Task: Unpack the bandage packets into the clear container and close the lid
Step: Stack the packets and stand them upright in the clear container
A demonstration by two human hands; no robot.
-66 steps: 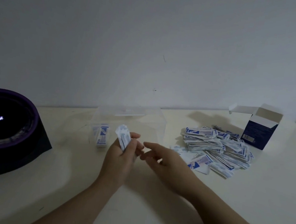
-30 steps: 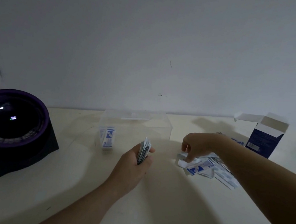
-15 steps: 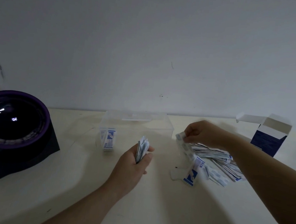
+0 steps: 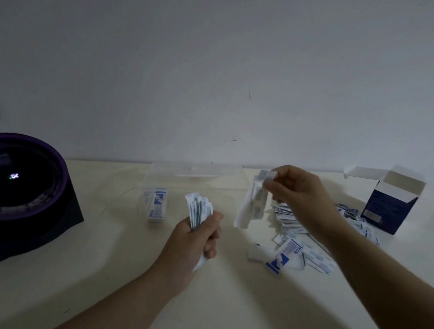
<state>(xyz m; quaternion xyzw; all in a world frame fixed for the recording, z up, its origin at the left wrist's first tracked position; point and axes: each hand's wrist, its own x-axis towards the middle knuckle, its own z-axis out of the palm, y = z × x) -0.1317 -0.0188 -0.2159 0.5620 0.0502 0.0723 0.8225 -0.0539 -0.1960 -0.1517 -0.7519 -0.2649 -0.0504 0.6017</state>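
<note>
- the left hand [image 4: 194,239] was curled tight round a stack [image 4: 199,210] of bandage packets, held on edge above the table [image 4: 222,307], thumb side up.
- the right hand [image 4: 297,193] pinched the top of a bunch [image 4: 256,202] of packets between thumb and fingertips; the bunch hung down just beside the container's right wall, clear of the table.
- the container [image 4: 198,179] stood near the wall [image 4: 220,71], between the 2 hands and behind them. a few packets [image 4: 156,206] stood upright at its left front corner; its lid could not be made out.
- the pile [image 4: 302,235] lay loose on the table under and in front of the right forearm, some packets slid out toward the front.
- the packets bore blue print and a short blue word, too blurred to read.
- the box [image 4: 391,206], dark blue, stood open with flaps up behind the pile, near the table's right edge; the pale label low on its front was unreadable.
- a dark round device [image 4: 13,183] with a purple rim sat at the far left; a small glowing mark on it was not legible.
- the left hand was well apart from the device, with table showing between them; the table's front edge showed at the lower right, under the right forearm.
</note>
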